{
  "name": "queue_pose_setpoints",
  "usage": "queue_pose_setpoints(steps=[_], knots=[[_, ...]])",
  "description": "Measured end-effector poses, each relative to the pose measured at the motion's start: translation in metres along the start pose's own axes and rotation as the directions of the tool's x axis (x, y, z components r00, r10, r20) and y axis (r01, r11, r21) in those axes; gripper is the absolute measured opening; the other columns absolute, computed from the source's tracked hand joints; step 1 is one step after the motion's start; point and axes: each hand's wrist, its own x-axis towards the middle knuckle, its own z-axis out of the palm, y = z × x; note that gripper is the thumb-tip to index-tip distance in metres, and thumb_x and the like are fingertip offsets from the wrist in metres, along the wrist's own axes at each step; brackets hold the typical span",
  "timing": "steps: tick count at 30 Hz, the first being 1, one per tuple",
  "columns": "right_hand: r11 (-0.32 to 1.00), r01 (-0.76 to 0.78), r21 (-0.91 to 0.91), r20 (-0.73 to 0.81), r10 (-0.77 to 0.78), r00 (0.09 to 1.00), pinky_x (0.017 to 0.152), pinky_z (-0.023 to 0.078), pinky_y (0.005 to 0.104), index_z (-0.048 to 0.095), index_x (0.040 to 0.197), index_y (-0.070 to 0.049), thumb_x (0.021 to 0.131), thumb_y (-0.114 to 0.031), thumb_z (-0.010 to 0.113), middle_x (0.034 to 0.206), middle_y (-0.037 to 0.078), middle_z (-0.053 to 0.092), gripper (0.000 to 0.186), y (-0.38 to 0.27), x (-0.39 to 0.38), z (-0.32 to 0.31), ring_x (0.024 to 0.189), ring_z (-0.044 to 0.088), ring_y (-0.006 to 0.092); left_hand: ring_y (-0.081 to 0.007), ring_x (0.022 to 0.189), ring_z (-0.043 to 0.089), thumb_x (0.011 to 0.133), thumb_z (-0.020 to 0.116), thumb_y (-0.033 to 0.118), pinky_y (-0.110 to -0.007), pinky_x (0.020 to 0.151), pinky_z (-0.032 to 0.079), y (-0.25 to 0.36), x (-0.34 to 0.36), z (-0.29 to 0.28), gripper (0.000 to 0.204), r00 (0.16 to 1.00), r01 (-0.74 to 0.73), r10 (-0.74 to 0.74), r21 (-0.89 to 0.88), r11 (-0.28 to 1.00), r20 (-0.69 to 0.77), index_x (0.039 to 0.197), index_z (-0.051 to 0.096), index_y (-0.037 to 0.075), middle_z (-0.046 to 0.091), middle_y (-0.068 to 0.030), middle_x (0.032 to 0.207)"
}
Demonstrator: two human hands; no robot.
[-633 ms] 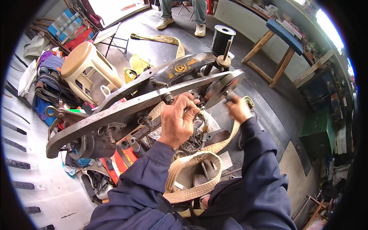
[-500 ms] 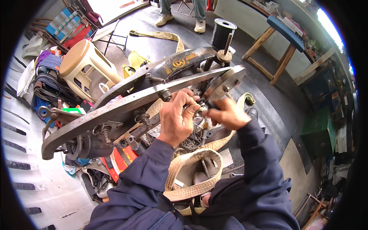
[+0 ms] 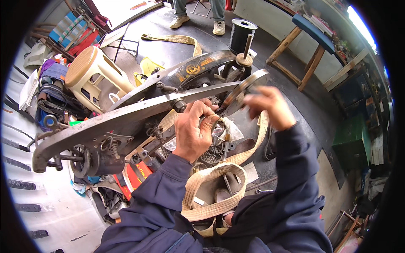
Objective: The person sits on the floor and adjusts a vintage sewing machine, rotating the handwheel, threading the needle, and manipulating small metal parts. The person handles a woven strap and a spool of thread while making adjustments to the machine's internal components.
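Note:
An old black cast-iron sewing machine (image 3: pixel 173 75) with a long bare-metal arm (image 3: pixel 126 109) lies across the view in front of me. My left hand (image 3: pixel 193 131) is closed under that arm, thumb against curled fingers. Whatever it pinches is too hidden to name. At the arm's right end stands a metal handwheel (image 3: pixel 255 80), partly smeared by motion. My right hand (image 3: pixel 272 107) is raised at the wheel's right side, its fingers blurred. Contact between those fingers and the wheel cannot be made out. A spring (image 3: pixel 114 147) shows near the arm's left end.
A cream webbing strap (image 3: pixel 211 211) loops below my hands beside small metal parts (image 3: pixel 213 154). A spool of black thread (image 3: pixel 242 37) stands behind the machine. Left is a beige plastic stool (image 3: pixel 86 63); right, a blue-topped wooden stool (image 3: pixel 314 31). Another person's shoes (image 3: pixel 218 28) show beyond.
My right hand has swung up and to the right, from below the handwheel to its right side. The metal arm has shifted slightly left. My left hand stays nearly in place.

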Motion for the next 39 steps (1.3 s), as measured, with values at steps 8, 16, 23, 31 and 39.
queue_pose_setpoints(steps=[8, 16, 23, 31, 39], knots=[[0.858, -0.251, -0.449, 0.041, 0.300, 0.953, 0.063, 0.053, 0.0325, 0.068, 0.113, 0.006, 0.093, -0.022, 0.069, 0.079, 0.009, 0.068, 0.035, 0.025, 0.004, 0.020, 0.063, 0.061, 0.0147, -0.0245, 0.093, 0.072, 0.090, 0.064, -0.005, -0.033, 0.081, 0.056, 0.001, 0.001, -0.001, 0.009, 0.999, -0.036, 0.036, 0.015, 0.999, -0.002, 0.086, 0.058, 0.000, 0.059, -0.0119, 0.102], [0.996, 0.086, -0.003, -0.498, -0.076, 0.864, 0.050, 0.040, 0.0274, 0.063, 0.089, -0.007, 0.095, -0.018, 0.061, 0.063, 0.000, 0.054, 0.013, 0.002, 0.008, -0.006, 0.052, 0.053, 0.0107, -0.0245, 0.094, 0.072, 0.091, 0.066, -0.003, -0.033, 0.081, 0.056, 0.001, 0.000, 0.000, 0.009, 1.000, -0.016, 0.016, 0.001, 1.000, 0.004, 0.088, 0.058, 0.000, 0.060, -0.0119, 0.103], [0.960, -0.134, -0.245, 0.235, 0.193, 0.953, 0.064, 0.053, 0.0318, 0.068, 0.108, 0.006, 0.094, -0.025, 0.068, 0.076, 0.009, 0.066, 0.035, 0.006, -0.005, 0.024, 0.064, 0.064, 0.0184, -0.0240, 0.094, 0.072, 0.091, 0.066, -0.002, -0.033, 0.081, 0.056, 0.000, 0.001, 0.001, 0.009, 1.000, -0.020, 0.020, -0.003, 1.000, -0.012, 0.087, 0.058, 0.001, 0.060, -0.0119, 0.103], [0.946, -0.272, -0.177, -0.443, 0.170, 0.880, 0.051, 0.046, 0.0285, 0.069, 0.111, -0.004, 0.096, -0.016, 0.062, 0.071, 0.003, 0.062, 0.020, 0.027, 0.012, 0.004, 0.056, 0.057, 0.0120, -0.0241, 0.094, 0.072, 0.090, 0.066, -0.002, -0.033, 0.081, 0.056, 0.003, 0.001, 0.000, 0.010, 1.000, 0.005, -0.006, -0.036, 0.999, -0.015, 0.086, 0.058, 0.001, 0.061, -0.0114, 0.100], [0.979, 0.102, 0.174, -0.135, -0.079, 0.988, 0.057, 0.047, 0.0275, 0.065, 0.088, -0.004, 0.093, -0.023, 0.069, 0.068, 0.004, 0.063, 0.021, -0.006, 0.001, -0.008, 0.058, 0.061, 0.0134, -0.0242, 0.093, 0.072, 0.090, 0.067, -0.002, -0.033, 0.082, 0.056, -0.001, -0.001, 0.001, 0.010, 1.000, -0.006, 0.006, -0.010, 1.000, -0.018, 0.087, 0.058, 0.000, 0.061, -0.0126, 0.104]])
